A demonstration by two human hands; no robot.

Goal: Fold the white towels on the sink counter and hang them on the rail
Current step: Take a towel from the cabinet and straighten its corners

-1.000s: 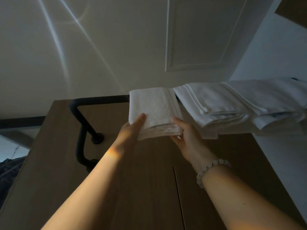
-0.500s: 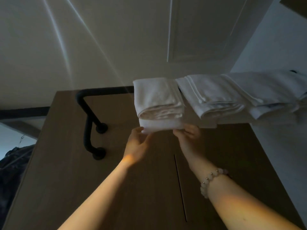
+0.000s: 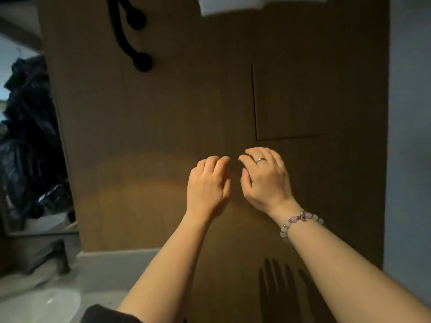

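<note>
Only the bottom edge of a folded white towel [image 3: 229,5] shows at the top of the view, hanging over the black rail, whose bracket [image 3: 130,36] is fixed to the brown wood panel. My left hand [image 3: 208,185] and my right hand [image 3: 264,178] are side by side in mid-air, well below the towel, in front of the panel. Their fingers are loosely curled and hold nothing. The right wrist wears a bead bracelet, and a ring sits on one right finger.
The brown wood panel [image 3: 163,113] fills the middle, with a rectangular inset door [image 3: 291,101] at right. A grey counter [image 3: 112,276] and a white sink basin [image 3: 39,306] lie at lower left. A mirror [image 3: 25,136] at left reflects dark bags.
Both hands have let go of the folded towel and dropped well below it. The view has tilted down, so the rail and towels have slid to the top edge.
</note>
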